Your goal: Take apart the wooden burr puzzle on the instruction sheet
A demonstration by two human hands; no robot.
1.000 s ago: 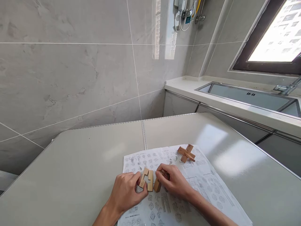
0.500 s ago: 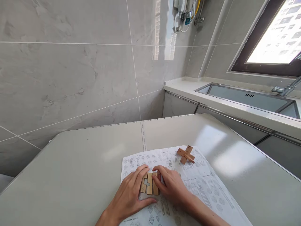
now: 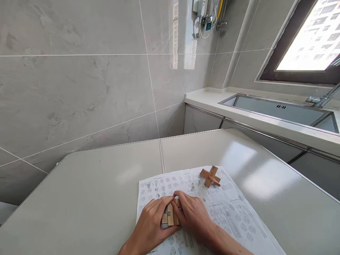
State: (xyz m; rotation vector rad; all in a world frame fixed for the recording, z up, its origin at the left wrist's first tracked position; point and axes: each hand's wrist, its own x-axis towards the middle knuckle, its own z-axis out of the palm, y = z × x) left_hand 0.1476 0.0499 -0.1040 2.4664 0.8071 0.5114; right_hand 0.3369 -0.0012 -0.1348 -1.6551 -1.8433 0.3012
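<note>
Several notched wooden puzzle pieces (image 3: 170, 215) lie side by side between my hands. My left hand (image 3: 152, 222) curves around their left side, its thumb along the near ends and its fingers at the far ends. My right hand (image 3: 195, 213) grips the rightmost piece with bent fingers and thumb, partly hiding it. Underneath is a white printed sheet (image 3: 223, 216) covered in small diagrams. Farther back on the sheet rests a cross-shaped wooden puzzle (image 3: 210, 176), which neither hand touches.
The sheet lies on a pale glossy table (image 3: 85, 198) with a seam across it. A tiled wall (image 3: 79, 95) rises behind. To the right stands a counter (image 3: 204, 99) with an inset sink (image 3: 276, 108), a faucet (image 3: 321, 101) and a window above.
My left hand has moved right and closed in around the pieces, its thumb now at their near ends. The pieces sit closer together, more covered by my fingers. The camera view has shifted slightly.
</note>
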